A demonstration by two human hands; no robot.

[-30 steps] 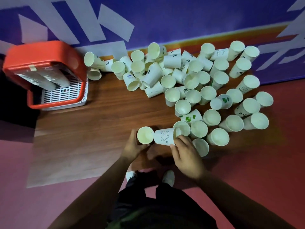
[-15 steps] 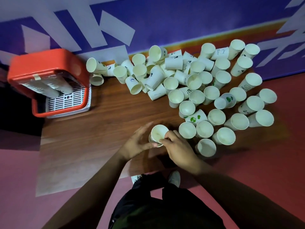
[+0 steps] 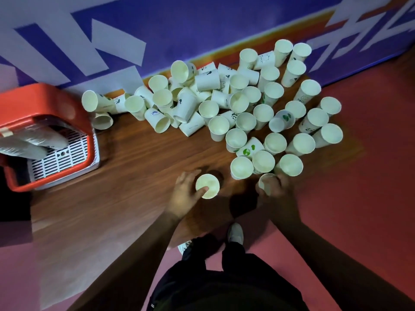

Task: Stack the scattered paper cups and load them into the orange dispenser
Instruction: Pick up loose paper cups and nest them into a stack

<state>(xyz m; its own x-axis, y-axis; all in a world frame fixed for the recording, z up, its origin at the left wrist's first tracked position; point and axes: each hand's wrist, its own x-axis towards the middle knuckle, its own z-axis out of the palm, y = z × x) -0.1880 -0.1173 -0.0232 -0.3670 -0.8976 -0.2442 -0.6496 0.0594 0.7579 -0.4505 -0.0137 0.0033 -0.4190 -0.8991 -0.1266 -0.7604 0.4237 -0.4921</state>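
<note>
My left hand (image 3: 185, 194) grips an upright stack of white paper cups (image 3: 207, 186) near the table's front, thumb across the rim. My right hand (image 3: 275, 189) closes round another paper cup (image 3: 265, 179) at the near edge of the cluster. Several white cups (image 3: 235, 113), some upright and some tipped over, cover the back and right of the wooden table (image 3: 134, 176). The orange dispenser (image 3: 45, 102) stands at the left with cup stacks lying in it over a white grille.
A blue and white wall (image 3: 157, 30) runs behind the table. The floor (image 3: 359, 198) is red to the right and pink to the left. My legs and shoes (image 3: 235, 234) show below the table's front edge.
Both hands nested one cup into another. My right hand then left the stack and moved right to take hold of a cup at the cluster's near edge. The left hand keeps the stack.
</note>
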